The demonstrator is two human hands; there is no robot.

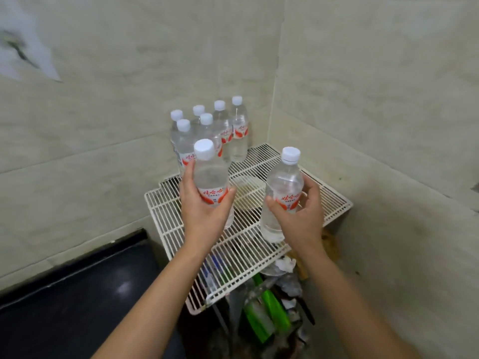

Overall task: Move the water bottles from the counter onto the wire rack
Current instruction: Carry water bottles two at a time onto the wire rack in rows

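A: How was the left hand set?

B: It was wrapped around the label band of one water bottle, thumb on the near side and fingers curled behind. The bottle was kept upright above the wire rack; whether its base was touching the wires could not be told.

A: And the right hand?

B: It was closed on a second bottle at the same red-and-white label, and that bottle was tilted slightly, its base low over the rack's front half.

A: How were such bottles judged to handle?

B: They were seen to be full and capped, so a moderate weight was expected. The thin clear plastic would probably give under a hard squeeze, and it could be slick. The label band at mid-body was judged the best place to be gripped.

A: What lay further out?

B: Six more bottles were grouped upright at the rack's back corner against the tiled wall. A dark bench was seen at lower left, with no bottles visible on the part in view. Clutter was stored beneath the rack.
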